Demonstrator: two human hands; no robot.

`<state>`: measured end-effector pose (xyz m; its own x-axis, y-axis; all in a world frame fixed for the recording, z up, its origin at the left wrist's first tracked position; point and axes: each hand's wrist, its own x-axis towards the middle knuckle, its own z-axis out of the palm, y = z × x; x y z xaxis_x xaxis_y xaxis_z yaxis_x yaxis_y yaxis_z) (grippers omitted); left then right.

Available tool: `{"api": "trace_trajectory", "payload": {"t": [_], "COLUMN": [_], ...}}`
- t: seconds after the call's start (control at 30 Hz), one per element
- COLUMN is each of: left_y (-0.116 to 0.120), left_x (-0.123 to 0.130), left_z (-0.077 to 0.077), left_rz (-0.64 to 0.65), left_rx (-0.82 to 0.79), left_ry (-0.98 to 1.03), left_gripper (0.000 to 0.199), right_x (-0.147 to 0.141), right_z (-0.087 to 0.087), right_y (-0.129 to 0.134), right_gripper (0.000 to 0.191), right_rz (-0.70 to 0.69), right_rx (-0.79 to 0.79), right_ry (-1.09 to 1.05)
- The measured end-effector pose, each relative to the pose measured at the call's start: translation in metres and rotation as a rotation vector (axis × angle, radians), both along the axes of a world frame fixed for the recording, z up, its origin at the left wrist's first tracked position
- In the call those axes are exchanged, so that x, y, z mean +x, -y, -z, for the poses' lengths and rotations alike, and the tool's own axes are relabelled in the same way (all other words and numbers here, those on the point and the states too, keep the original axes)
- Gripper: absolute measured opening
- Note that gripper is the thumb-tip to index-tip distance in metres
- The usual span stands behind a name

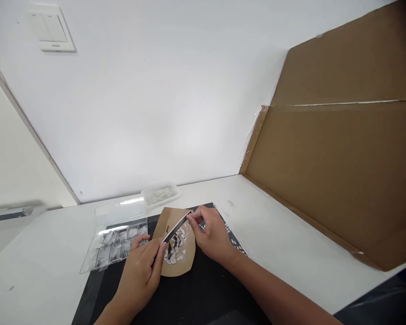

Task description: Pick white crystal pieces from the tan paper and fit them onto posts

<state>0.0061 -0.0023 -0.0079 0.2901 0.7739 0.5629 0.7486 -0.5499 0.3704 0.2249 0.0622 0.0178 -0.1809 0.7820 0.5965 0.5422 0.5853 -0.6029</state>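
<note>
A: Anything to read up there?

B: Just a small mark [55, 45] on the lower edge of the light switch [50, 28], upper left of the frame. Too tiny to make out.

A: And containers?

B: At lower left, a clear box [89, 259] with compartments, its lid [117, 213] lying back toward the wall [155, 99]. Filled in most compartments with pale, see-through pieces [115, 250]; cannot tell of what kind. Behind it, slightly to the right, a white tub [162, 203] near the foot of the wall, holding whitish bits too blurred to name.

A: What about the middle, low down?

B: A sheet of brown paper [177, 270] on a black mat [203, 293], strewn with small white bits [171, 258] and a few dark scraps [170, 249].

A: Now the hands. Wide or narrow?

B: Both narrow, pinching a thin dark strip [176, 229] with a pale edge. Slanted above the brown paper, from lower left to upper right. Gripped at the lower end by the left hand [142, 266], between thumb and fingers; at the upper end by the fingertips of the right hand [213, 234].

A: And farther right?

B: Beside the right hand, a dark patterned sheet [235, 241], partly hidden. Beyond, brown cardboard [331, 149] standing along the white table [274, 225].
</note>
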Motion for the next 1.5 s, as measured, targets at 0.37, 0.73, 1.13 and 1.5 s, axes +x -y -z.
{"api": "trace_trajectory", "payload": {"t": [0.37, 0.73, 1.13, 1.5], "left_y": [0.000, 0.000, 0.000, -0.001], "left_x": [-0.001, 0.000, 0.000, 0.000], "left_z": [0.000, 0.000, 0.002, 0.002], "left_rz": [0.019, 0.013, 0.017, 0.020], "left_rx": [-0.023, -0.034, -0.048, -0.061], "left_ry": [-0.002, -0.002, 0.008, -0.005], "left_gripper": [0.020, 0.021, 0.019, 0.020], "right_x": [-0.016, -0.019, -0.005, -0.015], "right_z": [0.003, 0.007, 0.008, 0.006], "right_y": [0.020, 0.021, -0.001, 0.018], "right_gripper": [0.012, 0.010, 0.017, 0.011], "right_rz": [-0.149, -0.176, 0.029, -0.136], "right_rx": [0.010, -0.002, -0.024, 0.009], "right_ry": [0.096, 0.043, -0.031, 0.050]}}
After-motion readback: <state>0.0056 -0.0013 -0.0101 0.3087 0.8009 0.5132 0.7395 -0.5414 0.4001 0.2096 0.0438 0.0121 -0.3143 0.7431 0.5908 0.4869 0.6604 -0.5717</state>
